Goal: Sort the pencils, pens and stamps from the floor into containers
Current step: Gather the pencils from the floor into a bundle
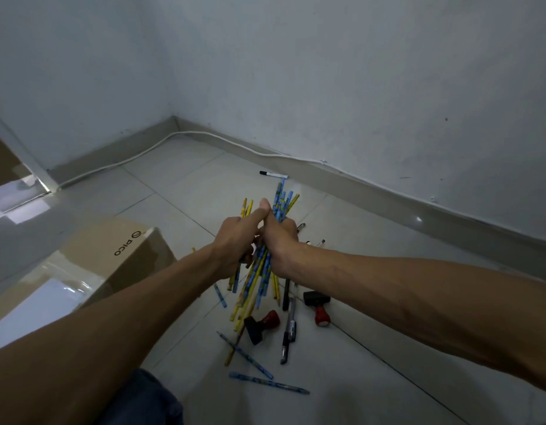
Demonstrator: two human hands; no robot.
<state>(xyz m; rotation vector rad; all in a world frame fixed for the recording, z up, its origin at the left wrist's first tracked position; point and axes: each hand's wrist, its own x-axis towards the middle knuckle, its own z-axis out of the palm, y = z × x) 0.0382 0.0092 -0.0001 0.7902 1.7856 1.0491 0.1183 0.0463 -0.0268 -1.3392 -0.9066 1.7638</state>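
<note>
1. We see both hands meeting above the tiled floor (179, 185), near the room corner.
2. Left hand (238, 237): fingers curled around a few yellow and blue pencils, forefinger stretched forward toward the right thumb.
3. Right hand (280, 240): fist closed tight on the big bundle of pencils (262, 271), blue and yellow, tips sticking out above and below the fist.
4. The two hands touch at thumb and forefinger; we cannot tell exactly which pencils belong to which grip.
5. Loose pencils on the floor: a blue one (268, 384) nearest the camera, another blue one (245, 356) just beyond it, a short blue one (220, 295) under the left wrist.
6. Black pen (289, 332) lies on the floor below the bundle, pointing toward us; a dark pen (285, 294) lies just beyond it.
7. Two stamps on the floor: one with red knob and black base (261, 326) left of the pen, one (318, 307) right of it, under the right forearm.
8. Marker (273, 174) with black cap lies far off near the wall.
9. Cardboard box (124, 259) sits left of the hands, closed top, glossy.
10. White cable (161, 141) runs along the baseboard.
</note>
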